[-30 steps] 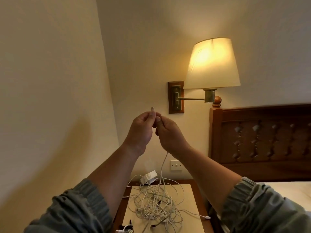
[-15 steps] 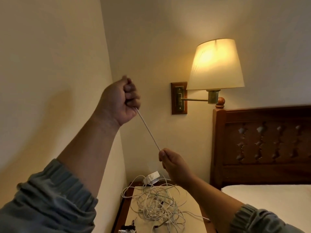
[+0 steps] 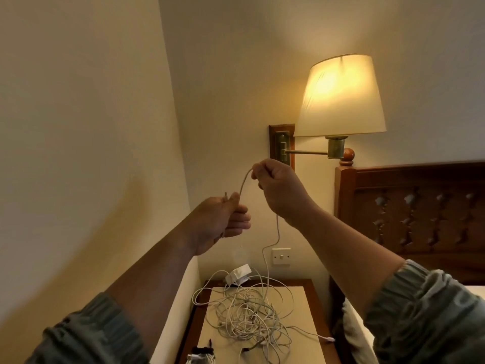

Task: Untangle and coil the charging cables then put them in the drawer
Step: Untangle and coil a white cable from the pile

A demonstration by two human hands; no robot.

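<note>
A tangled heap of white charging cables (image 3: 252,315) lies on the bedside table (image 3: 308,306). One white cable (image 3: 270,248) rises from the heap to my hands. My left hand (image 3: 221,222) grips its end in a fist, and the plug tip sticks out above the thumb. My right hand (image 3: 279,186) is higher and to the right and pinches the same cable, which arches between the two hands. No drawer is visible.
A white charger block (image 3: 238,275) sits at the back of the table. A dark bundle (image 3: 202,354) lies at its front edge. A lit wall lamp (image 3: 341,98), a wall switch (image 3: 281,256), a wooden headboard (image 3: 420,211) and the bed (image 3: 354,327) are to the right.
My left hand has come down from high at the left to chest height. My right hand has risen from just above the table, so the cable now arches between them.
</note>
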